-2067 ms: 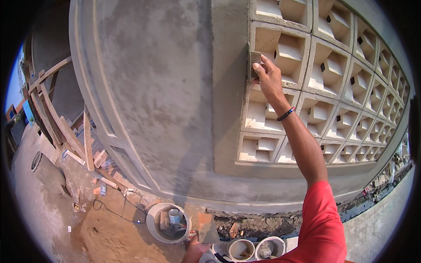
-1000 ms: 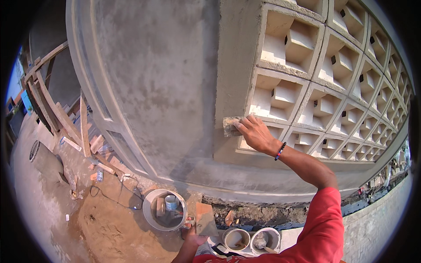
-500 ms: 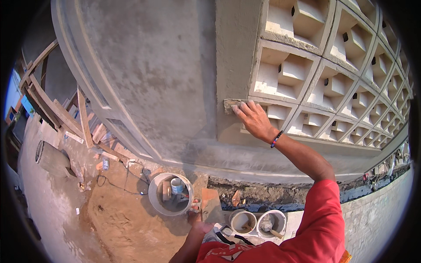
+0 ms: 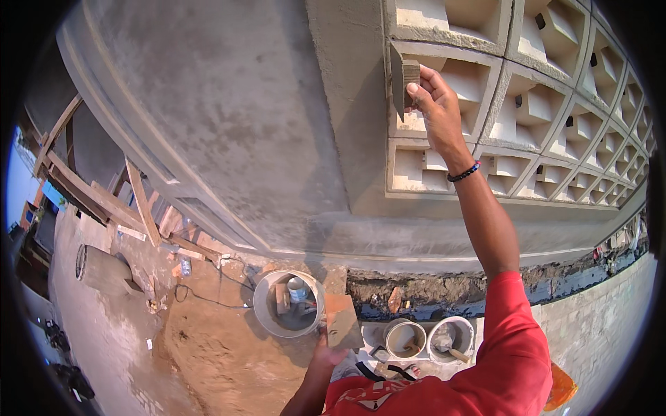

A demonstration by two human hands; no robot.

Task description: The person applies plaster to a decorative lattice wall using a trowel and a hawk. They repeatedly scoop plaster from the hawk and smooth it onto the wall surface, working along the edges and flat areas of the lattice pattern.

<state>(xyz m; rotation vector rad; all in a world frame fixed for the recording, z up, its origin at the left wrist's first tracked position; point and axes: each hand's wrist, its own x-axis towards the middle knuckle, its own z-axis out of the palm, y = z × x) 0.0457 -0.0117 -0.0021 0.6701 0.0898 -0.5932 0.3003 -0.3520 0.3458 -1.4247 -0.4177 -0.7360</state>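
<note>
My right hand (image 4: 440, 107) is raised in front of the pale breeze-block screen (image 4: 445, 55), its fingers closed around the wooden grip of a small plastering float (image 4: 397, 80). The float's thin plate is seen nearly edge-on, close to the border between the grey plastered strip (image 4: 356, 104) and the blocks. Whether it touches the wall I cannot tell. Low by my body, my left hand (image 4: 329, 355) grips the edge of a flat, squarish board (image 4: 343, 322), part orange-brown and part grey. Some of its fingers are hidden under the board.
A large bucket (image 4: 261, 307) left of the board holds a white cup (image 4: 298, 288) and tools. Two smaller buckets (image 4: 390, 341) (image 4: 436, 349) stand right of it. A cable (image 4: 208, 299), wooden planks (image 4: 141, 201) and a concrete cylinder (image 4: 103, 267) lie left. A dirt trench (image 4: 444, 288) follows the wall.
My right hand has moved up from the lower corner of the plastered strip, and the float has turned from flat against the wall to edge-on. The view has shifted slightly.
</note>
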